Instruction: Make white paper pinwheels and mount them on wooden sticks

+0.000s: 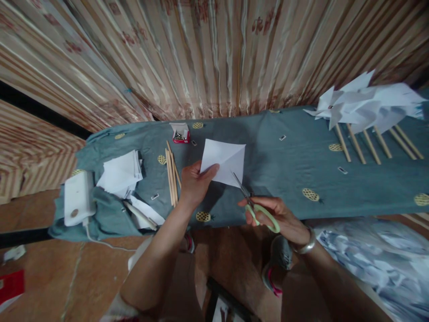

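Note:
My left hand (196,183) pinches the left edge of a white paper square (224,156), thumb on top, holding it above the green cloth. Faint diagonal creases cross the sheet. In my right hand (271,214) are scissors with pale green handles (267,218). Their blades point up and left and meet the paper at its lower right corner region. Wooden sticks (171,176) lie just left of the paper, near my left wrist. Behind them stands a small open red box (181,136) with metal pieces inside.
A stack of white paper (121,172) lies on the left, beside a white device (78,199) with a cable. Several paper pinwheels (365,105) on wooden sticks lie at the right. A striped curtain (214,58) hangs behind the cloth-covered table (268,165).

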Available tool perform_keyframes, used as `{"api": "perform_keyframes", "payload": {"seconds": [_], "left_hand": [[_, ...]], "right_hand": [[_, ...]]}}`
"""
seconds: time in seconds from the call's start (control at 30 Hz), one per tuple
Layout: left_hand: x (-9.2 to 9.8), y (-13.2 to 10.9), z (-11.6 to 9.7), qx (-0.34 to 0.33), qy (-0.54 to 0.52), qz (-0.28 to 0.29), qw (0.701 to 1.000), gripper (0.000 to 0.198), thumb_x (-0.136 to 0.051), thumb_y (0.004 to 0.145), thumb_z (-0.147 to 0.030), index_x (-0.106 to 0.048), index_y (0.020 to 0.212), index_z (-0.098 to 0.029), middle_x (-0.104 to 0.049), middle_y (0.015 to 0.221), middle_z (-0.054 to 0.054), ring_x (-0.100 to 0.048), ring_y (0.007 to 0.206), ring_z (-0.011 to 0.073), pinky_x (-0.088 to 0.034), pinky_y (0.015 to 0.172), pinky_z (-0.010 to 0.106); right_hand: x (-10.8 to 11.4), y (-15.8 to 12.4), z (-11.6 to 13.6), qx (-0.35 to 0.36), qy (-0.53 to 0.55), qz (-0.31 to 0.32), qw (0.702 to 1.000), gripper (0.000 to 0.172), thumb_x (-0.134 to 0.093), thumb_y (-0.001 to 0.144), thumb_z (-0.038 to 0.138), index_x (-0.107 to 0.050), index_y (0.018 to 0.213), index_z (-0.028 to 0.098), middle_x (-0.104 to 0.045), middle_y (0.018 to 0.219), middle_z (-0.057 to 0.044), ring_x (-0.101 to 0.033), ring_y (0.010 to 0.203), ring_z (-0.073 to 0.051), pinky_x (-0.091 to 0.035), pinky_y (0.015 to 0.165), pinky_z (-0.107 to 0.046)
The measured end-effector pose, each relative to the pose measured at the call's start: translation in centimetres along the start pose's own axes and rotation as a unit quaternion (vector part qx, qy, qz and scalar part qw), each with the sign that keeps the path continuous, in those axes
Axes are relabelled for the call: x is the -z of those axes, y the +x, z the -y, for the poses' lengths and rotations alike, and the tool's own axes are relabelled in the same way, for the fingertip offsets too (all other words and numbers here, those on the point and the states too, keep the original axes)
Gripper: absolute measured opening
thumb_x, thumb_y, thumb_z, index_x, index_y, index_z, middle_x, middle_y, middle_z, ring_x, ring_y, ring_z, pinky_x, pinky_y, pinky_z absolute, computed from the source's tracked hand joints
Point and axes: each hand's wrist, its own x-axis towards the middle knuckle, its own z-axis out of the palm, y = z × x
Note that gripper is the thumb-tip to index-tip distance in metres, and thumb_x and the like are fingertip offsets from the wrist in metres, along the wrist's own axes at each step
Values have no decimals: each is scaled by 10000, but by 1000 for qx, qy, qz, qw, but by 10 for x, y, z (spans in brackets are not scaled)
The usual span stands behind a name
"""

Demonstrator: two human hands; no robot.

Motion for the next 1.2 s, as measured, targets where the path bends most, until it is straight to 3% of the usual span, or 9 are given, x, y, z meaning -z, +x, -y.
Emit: {"api": "perform_keyframes", "payload": {"seconds": [0.47,0.97,1.2], "left_hand": [[-1,1,-1,-4,12,1,1000,257,-730,707,-382,-743,821,-152,-741,786,33,-657,699,163,-518,657,276],[0,1,-2,-1,13,-3,1000,249,-730,701,-369,-739,815,-148,-730,758,31,-648,684,159,-512,644,272],[-3,-3,-4,39,-18,26,999,268,-749,675,-376,-745,817,-149,-739,812,38,-657,720,170,-512,674,277]], "right_hand": [[-1,1,1,-9,14,-6,1000,531,-748,697,510,-687,1066,133,-628,668,-23,-547,568,-102,-465,524,-242],[-1,2,-3,-51,42,-21,998,419,-805,667,360,-706,1016,151,-601,620,21,-542,523,-70,-482,524,-209],[-2,2,-1,-36,25,-21,999,452,-803,661,405,-707,1022,150,-635,639,4,-569,558,-82,-502,543,-206]]}}
